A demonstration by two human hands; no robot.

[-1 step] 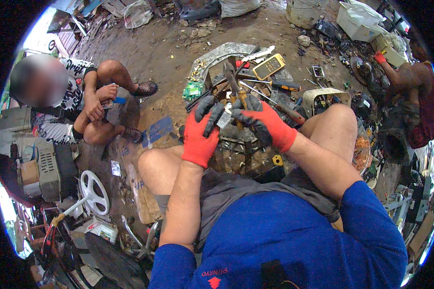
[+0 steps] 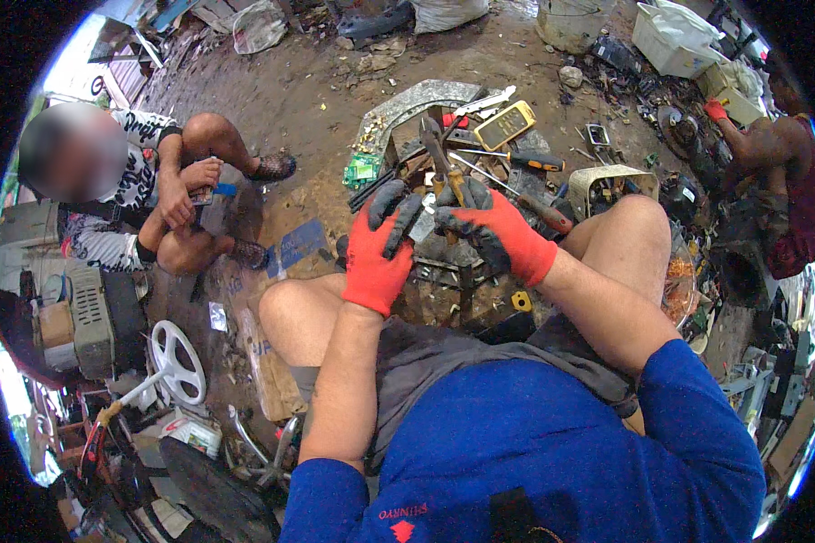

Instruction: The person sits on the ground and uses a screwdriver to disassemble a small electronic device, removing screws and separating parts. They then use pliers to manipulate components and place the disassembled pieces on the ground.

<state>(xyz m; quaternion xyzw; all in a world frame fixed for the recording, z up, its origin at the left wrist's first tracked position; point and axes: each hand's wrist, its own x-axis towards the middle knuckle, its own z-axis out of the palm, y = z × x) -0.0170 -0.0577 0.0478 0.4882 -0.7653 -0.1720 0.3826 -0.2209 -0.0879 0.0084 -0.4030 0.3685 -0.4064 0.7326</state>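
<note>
Head view: co-worker (image 2: 142,176) in patterned top sits well to the left of the fingers (image 2: 402,224); second person (image 2: 792,172), one red glove showing, well off to their right. Metal frame (image 2: 444,93) curves round just beyond the fingertips, scrap pieces heaped in and about it. White wheel (image 2: 166,368) on a shaft, left of the fingers and nearer the body. Cream casing (image 2: 614,174) right of the right fingers, near the knee. Left hand (image 2: 378,258) and right hand (image 2: 507,233), both red-and-dark gloves, close together. Right fingers closed round handles of pliers (image 2: 436,149); head points away from the body, jaw opening too small to tell. Yellow-edged device (image 2: 505,126) beyond the right fingers; screwdriver (image 2: 539,162), orange-black handle, beyond and right of them. Green circuit board (image 2: 362,170) just beyond the left fingers. Small pale piece (image 2: 422,228) pinched at the curled left fingertips, partly hidden
</note>
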